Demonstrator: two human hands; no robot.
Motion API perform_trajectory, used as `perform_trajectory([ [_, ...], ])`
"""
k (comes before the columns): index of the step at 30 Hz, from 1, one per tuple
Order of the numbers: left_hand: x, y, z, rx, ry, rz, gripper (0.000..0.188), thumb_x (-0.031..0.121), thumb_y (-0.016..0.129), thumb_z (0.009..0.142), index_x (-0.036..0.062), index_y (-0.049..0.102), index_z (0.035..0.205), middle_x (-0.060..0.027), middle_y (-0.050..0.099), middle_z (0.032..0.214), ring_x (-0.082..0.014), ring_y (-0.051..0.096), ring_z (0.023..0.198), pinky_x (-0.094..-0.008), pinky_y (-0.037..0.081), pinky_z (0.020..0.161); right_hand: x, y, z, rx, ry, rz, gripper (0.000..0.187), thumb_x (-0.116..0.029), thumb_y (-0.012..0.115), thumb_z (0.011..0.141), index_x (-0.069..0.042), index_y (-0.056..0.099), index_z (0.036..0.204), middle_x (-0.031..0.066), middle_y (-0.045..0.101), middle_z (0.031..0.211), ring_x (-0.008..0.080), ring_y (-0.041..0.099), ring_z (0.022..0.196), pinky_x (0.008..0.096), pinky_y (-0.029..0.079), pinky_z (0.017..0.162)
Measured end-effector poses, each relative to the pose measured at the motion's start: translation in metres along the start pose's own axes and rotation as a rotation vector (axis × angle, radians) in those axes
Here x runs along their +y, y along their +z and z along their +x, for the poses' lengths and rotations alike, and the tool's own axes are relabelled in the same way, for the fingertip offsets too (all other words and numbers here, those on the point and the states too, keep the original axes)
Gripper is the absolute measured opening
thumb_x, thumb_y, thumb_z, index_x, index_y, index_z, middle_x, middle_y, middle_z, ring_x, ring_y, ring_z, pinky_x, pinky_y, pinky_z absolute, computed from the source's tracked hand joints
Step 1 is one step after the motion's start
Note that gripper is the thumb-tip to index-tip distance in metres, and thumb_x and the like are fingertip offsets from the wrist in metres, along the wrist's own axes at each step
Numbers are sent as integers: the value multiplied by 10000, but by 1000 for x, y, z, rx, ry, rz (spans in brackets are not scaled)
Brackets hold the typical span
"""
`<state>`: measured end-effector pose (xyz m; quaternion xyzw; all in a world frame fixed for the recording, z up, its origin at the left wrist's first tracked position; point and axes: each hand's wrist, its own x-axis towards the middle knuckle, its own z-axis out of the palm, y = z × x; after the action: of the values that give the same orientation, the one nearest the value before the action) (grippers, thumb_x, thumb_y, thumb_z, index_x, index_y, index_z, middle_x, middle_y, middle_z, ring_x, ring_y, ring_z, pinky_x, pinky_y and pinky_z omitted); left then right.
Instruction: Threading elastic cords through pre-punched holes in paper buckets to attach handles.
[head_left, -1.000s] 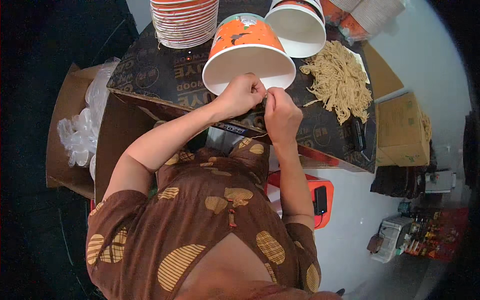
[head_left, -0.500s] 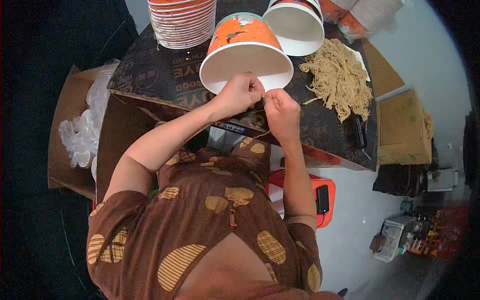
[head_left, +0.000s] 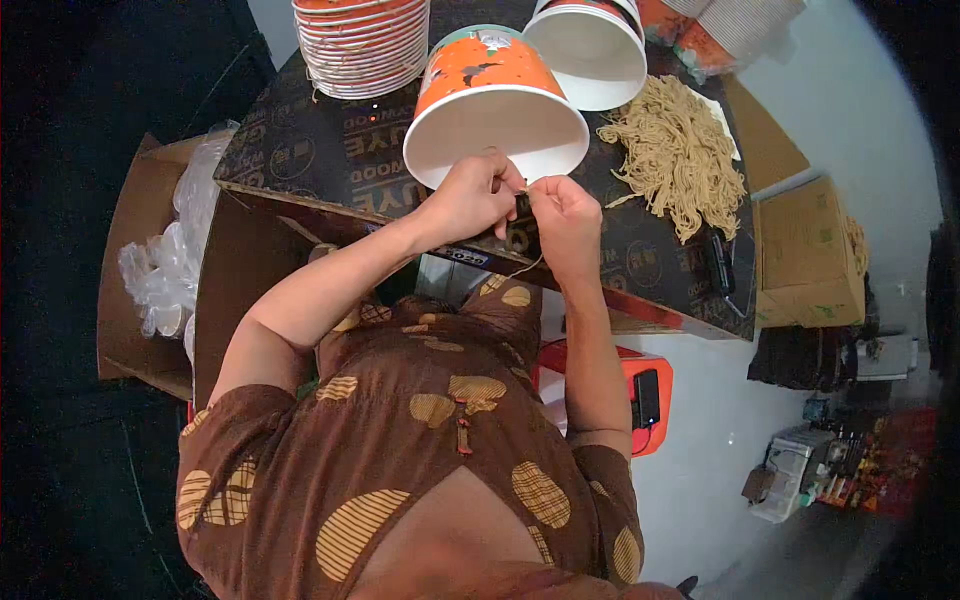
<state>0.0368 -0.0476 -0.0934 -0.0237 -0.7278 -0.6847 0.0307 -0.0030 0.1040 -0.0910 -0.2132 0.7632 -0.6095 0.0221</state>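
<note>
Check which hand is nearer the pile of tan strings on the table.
Right. The right hand sits just left of the string pile, a short gap apart. The left hand is farther left, below the orange bucket.

Your fingers cover whatever small dark piece sits between your left hand and right hand (too small to identify). The stack of bowls and the white bucket run off the top edge.
</note>
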Motion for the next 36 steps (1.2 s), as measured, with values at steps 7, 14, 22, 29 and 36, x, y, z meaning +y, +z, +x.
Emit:
perform_trajectory([
  [7, 6, 0, 2, -13, -12, -11, 105, 51, 515, 934, -39, 531, 882, -66, 573, 691, -125, 570, 496, -249, 480, 439, -1, 2, -2, 44, -83, -188, 91, -78, 612, 855, 12, 620, 849, 139, 647, 712, 210, 631, 631, 343, 484, 592],
  [14, 7, 1, 5, 73, -88, 46, 153, 34, 473, 931, -30, 516, 799, -71, 549, 624, -127, 536, 438, -252, 442, 382, 5, -7, -11, 100, -217, -626, 108, -140, 562, 881, -39, 551, 844, 186, 630, 724, 408, 621, 701, 499, 470, 622],
  [22, 6, 1, 7, 137, -78, 132, 162, 31, 460, 926, -33, 510, 785, -74, 545, 602, -132, 520, 413, -256, 420, 362, 2, -11, -11, 117, -206, -654, 158, -181, 566, 888, -34, 560, 830, 203, 627, 715, 409, 620, 682, 503, 469, 610],
  [29, 17, 7, -3, 67, -55, 134, 136, 57, 503, 923, -33, 528, 825, -90, 559, 632, -142, 537, 451, -276, 436, 406, 3, -17, 13, 90, -167, -525, 270, -249, 578, 887, 15, 617, 851, 248, 621, 697, 436, 617, 683, 514, 474, 630],
  [36, 70, 16, -60, 377, 839, 863, 278, 41, 725, 749, 16, 575, 981, -153, 562, 945, -336, 615, 813, -394, 520, 674, -48, -28, 5, 450, -650, -942, 99, -92, 549, 858, -66, 613, 930, 84, 602, 621, 236, 622, 522, 348, 487, 467],
])
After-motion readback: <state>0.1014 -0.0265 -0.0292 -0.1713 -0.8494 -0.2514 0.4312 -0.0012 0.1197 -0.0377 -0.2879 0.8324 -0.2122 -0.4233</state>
